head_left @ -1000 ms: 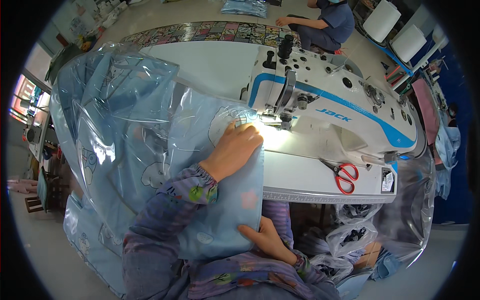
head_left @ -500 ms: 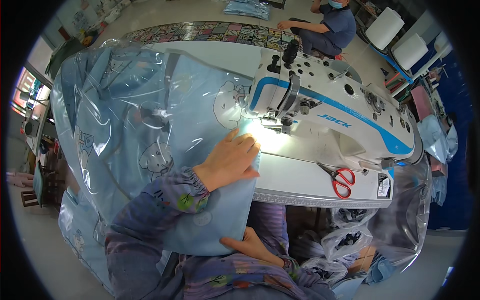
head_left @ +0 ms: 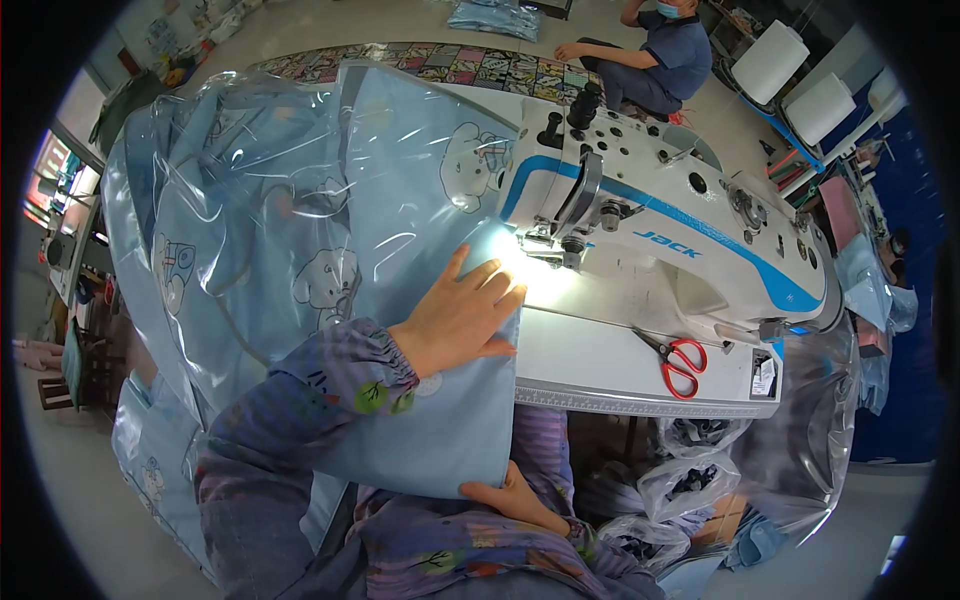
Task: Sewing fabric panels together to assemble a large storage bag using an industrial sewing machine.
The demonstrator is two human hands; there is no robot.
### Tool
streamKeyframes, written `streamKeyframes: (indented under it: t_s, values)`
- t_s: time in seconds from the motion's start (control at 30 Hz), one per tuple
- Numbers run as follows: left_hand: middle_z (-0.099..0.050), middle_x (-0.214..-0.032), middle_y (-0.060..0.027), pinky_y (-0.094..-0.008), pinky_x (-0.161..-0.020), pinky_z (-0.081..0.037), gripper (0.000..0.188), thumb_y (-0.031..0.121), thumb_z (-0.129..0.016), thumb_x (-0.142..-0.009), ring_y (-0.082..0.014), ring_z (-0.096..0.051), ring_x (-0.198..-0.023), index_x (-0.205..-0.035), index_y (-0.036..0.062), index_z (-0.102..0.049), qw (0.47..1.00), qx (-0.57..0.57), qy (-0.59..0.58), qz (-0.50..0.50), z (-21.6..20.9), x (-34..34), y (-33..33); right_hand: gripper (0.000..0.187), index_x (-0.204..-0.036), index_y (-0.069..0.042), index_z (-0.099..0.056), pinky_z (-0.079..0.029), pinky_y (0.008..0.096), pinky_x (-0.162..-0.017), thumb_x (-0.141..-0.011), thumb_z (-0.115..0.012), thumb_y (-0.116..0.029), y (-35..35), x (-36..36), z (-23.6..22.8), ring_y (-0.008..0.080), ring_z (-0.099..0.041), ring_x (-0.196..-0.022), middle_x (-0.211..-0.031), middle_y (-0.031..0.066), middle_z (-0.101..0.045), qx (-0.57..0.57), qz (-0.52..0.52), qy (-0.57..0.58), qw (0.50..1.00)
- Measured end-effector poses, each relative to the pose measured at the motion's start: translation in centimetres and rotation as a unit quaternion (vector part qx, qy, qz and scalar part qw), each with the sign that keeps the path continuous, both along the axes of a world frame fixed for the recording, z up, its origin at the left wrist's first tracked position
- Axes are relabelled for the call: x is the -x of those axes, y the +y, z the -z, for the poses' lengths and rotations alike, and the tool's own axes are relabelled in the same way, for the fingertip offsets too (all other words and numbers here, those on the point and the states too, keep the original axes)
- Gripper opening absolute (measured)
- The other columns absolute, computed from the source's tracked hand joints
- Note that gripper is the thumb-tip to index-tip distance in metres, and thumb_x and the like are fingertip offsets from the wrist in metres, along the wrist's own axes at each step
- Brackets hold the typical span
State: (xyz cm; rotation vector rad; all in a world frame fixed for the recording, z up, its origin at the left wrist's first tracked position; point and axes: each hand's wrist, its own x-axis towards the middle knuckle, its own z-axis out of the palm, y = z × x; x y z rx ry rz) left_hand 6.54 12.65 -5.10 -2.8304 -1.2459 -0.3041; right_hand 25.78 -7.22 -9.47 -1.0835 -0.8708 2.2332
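Light blue glossy fabric [head_left: 405, 215], printed with white cartoon animals, spreads across the table and drapes over its left side. Its right edge runs up to the lit needle area of a white and blue sewing machine [head_left: 660, 220]. My left hand [head_left: 458, 318] lies flat on the fabric just short of the presser foot [head_left: 568, 257], fingers spread. Lower down, close to my lap, my right hand [head_left: 515, 502] grips the near right corner of the fabric, thumb on top; its other fingers are partly hidden.
Red-handled scissors [head_left: 680, 366] lie on the table right of my hands. Plastic bags [head_left: 690, 480] with dark contents hang below the table edge. Large white thread cones [head_left: 770, 62] stand at the far right. A seated person [head_left: 650, 60] is beyond the machine.
The fabric has shifted away from me, its printed figures moving up past the machine head. My left hand's fingers are spread wider; my right hand has moved slightly right with the corner.
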Motion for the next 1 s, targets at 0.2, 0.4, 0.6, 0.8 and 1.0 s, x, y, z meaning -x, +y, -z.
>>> streamKeyframes:
  t_s: [0.2, 0.4, 0.6, 0.8, 1.0]
  values:
    - [-0.059, -0.128, -0.0053, -0.0595, -0.119, -0.028, 0.068, 0.053, -0.076, -0.083, -0.0254, -0.049, -0.135, -0.130, 0.0062, -0.060, 0.999, 0.011, 0.030, -0.017, 0.0, 0.2, 1.0, 0.038, -0.127, 0.003, -0.062, -0.050, 0.0289, -0.091, -0.095, -0.073, -0.015, 0.2, 0.1, 0.0, 0.0128, -0.062, -0.104, -0.114, 0.0063, -0.069, 0.026, 0.022, -0.006, 0.999]
    - [-0.059, -0.130, -0.0042, -0.0608, -0.121, -0.024, 0.065, 0.052, -0.074, -0.086, -0.0245, -0.047, -0.137, -0.131, 0.0076, -0.062, 0.997, -0.005, 0.069, -0.022, -0.1, 0.8, 2.0, 0.047, -0.137, 0.003, -0.053, -0.048, 0.0330, -0.100, -0.095, -0.070, -0.008, 1.1, 0.5, 0.8, 0.0167, -0.062, -0.114, -0.128, 0.0089, -0.065, 0.001, 0.055, 0.000, 0.998]
    - [-0.059, -0.130, -0.0039, -0.0608, -0.122, -0.022, 0.059, 0.049, -0.071, -0.088, -0.0244, -0.047, -0.137, -0.130, 0.0085, -0.064, 0.995, -0.034, 0.092, -0.012, 0.3, 1.7, 2.8, 0.046, -0.137, 0.003, -0.053, -0.048, 0.0332, -0.101, -0.094, -0.069, -0.005, 2.9, 0.8, 1.3, 0.0172, -0.062, -0.116, -0.129, 0.0093, -0.065, -0.001, 0.088, 0.014, 0.996]
    - [-0.064, -0.124, -0.0038, -0.0567, -0.120, -0.028, 0.040, 0.034, -0.068, -0.091, -0.0223, -0.052, -0.130, -0.123, 0.0096, -0.068, 0.984, -0.115, 0.133, -0.023, -1.2, 1.8, 2.2, 0.043, -0.136, 0.003, -0.055, -0.048, 0.0318, -0.100, -0.096, -0.069, -0.005, 4.7, 1.5, 2.4, 0.0160, -0.062, -0.117, -0.130, 0.0073, -0.066, 0.000, 0.079, 0.042, 0.996]
    - [-0.065, -0.116, -0.0060, -0.0468, -0.113, -0.040, 0.035, 0.023, -0.079, -0.079, -0.0257, -0.061, -0.114, -0.111, 0.0119, -0.070, 0.966, 0.095, -0.239, -0.013, -3.2, 4.3, -14.1, 0.038, -0.134, 0.002, -0.057, -0.049, 0.0325, -0.098, -0.099, -0.067, -0.010, 4.5, 1.8, 0.7, 0.0160, -0.063, -0.114, -0.125, 0.0062, -0.067, 0.065, 0.013, 0.117, 0.991]
